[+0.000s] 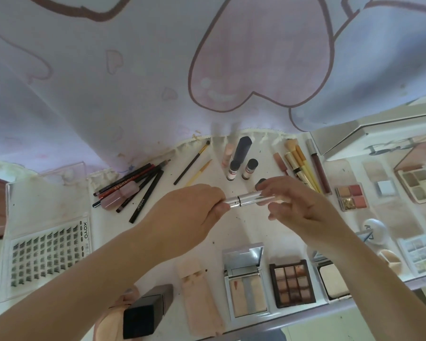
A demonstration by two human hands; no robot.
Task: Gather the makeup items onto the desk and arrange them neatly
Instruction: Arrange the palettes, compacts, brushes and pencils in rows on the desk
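Silver tube (250, 199), ends hidden in left hand (187, 215) and right hand (303, 205).

pale curtain (133, 82) (pink heart print)

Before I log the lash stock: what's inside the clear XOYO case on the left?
The clear XOYO case holds rows of small dark lash clusters on a white card. The left forearm covers its lower right corner, so the rows there are hidden.
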